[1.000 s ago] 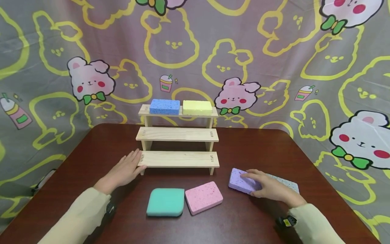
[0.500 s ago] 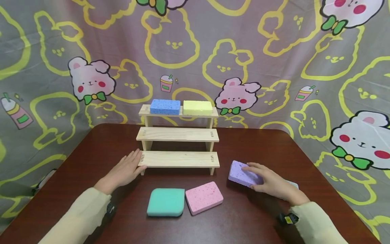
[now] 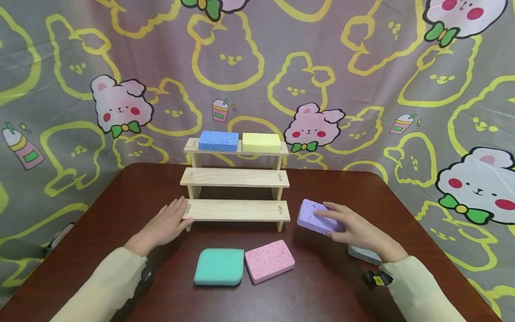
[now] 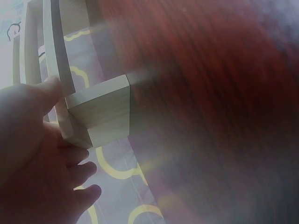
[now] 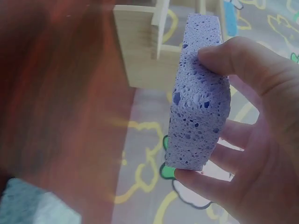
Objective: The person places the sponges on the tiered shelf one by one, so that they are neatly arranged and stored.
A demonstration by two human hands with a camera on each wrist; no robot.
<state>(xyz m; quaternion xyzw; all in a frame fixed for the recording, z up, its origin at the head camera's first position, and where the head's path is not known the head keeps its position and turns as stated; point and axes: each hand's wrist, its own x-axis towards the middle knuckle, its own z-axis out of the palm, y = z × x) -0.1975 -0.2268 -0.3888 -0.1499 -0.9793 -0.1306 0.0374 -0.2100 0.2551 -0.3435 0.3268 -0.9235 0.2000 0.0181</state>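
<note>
In the head view, my right hand (image 3: 349, 223) holds a purple sponge (image 3: 318, 217) just right of the wooden three-step shelf (image 3: 237, 210). The right wrist view shows the thumb pressing one narrow side of the purple sponge (image 5: 194, 102), with fingers on the opposite side. My left hand (image 3: 162, 223) rests at the left end of the lowest step, fingers extended. Seen from the left wrist, the thumb touches the edge of the step (image 4: 72, 123). A blue sponge (image 3: 218, 141) and a yellow sponge (image 3: 261, 142) lie on the top step.
A teal sponge (image 3: 219, 267) and a pink sponge (image 3: 269, 261) lie side by side on the dark wooden table (image 3: 281, 304), in front of the shelf. Partly covered by the right forearm is a grey-blue sponge (image 3: 364, 254). A patterned curtain (image 3: 257, 53) hangs behind the table.
My right hand has lifted the purple sponge and carried it away from me, slightly left, toward the shelf. More of the grey-blue sponge's front shows beneath the arm. The left hand stays put.
</note>
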